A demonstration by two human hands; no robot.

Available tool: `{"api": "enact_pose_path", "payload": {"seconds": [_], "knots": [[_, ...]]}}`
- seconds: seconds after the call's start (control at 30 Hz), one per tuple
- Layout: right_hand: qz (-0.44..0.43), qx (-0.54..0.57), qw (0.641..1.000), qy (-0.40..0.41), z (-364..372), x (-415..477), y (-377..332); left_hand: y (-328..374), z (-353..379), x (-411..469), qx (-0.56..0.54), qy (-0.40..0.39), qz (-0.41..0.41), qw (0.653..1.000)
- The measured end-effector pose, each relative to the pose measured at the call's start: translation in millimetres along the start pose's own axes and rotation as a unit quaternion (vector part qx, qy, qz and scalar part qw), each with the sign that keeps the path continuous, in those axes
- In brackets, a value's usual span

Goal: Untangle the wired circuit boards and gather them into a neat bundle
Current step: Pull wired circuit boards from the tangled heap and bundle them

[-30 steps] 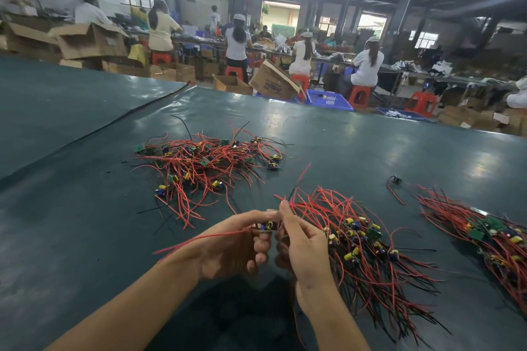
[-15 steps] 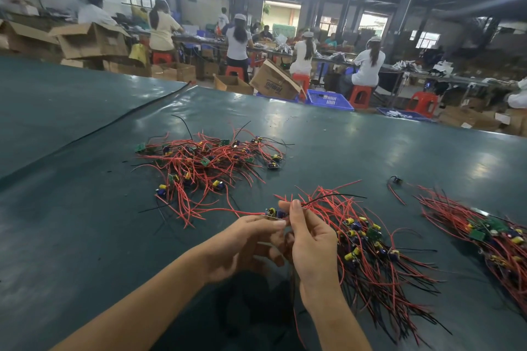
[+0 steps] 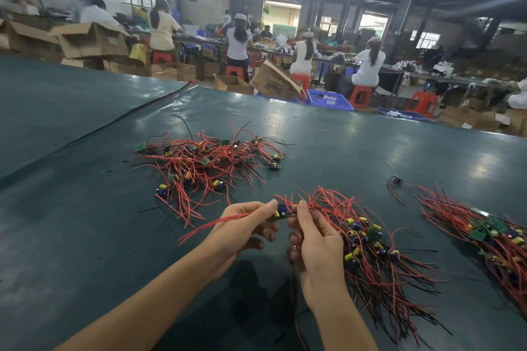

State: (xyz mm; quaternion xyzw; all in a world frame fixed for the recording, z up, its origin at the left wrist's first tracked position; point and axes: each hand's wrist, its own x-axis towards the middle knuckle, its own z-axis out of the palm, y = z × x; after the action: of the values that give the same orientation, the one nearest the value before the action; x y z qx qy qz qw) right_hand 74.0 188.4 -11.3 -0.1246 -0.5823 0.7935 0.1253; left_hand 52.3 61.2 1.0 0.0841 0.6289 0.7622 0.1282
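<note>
Head view: left hand (image 3: 242,225) and right hand (image 3: 316,239) each pinched one small blue-and-yellow circuit board with red leads (image 3: 281,211) above the dark green table mat (image 3: 85,222), between the tangled red-wired heap (image 3: 208,162) and the aligned bundle (image 3: 370,253) beside the right hand. Step judged: single board freed from the tangle; next move called for laying it parallel onto that bundle.

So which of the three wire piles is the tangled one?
The far pile, beyond the held board: its wires cross every way. The middle pile and the right-edge pile lie combed roughly parallel.
</note>
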Motion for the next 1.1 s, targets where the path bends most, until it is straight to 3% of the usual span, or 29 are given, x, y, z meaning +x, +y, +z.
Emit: {"api": "enact_pose_path", "payload": {"seconds": [0.13, 0.43, 0.63, 0.9, 1.1], "knots": [[0.048, -0.028, 0.998, -0.01, -1, 2, 4, -2, 2, -1, 0.013, -0.002, 0.025, 1.0], [-0.027, -0.102, 0.994, -0.031, 9, -9, 5, -5, 2, -1, 0.068, -0.015, 0.003, 0.998], [-0.019, -0.082, 0.996, -0.039, 9, -8, 3, -5, 3, -1, 0.039, -0.012, 0.013, 0.999], [-0.001, -0.027, 1.0, -0.002, 6, 3, 7, -5, 3, 1, 0.076, -0.007, 0.024, 0.997], [-0.03, -0.019, 0.999, 0.02, -1, 6, 6, -7, 0, 1, 0.075, -0.025, 0.01, 0.997]]}}
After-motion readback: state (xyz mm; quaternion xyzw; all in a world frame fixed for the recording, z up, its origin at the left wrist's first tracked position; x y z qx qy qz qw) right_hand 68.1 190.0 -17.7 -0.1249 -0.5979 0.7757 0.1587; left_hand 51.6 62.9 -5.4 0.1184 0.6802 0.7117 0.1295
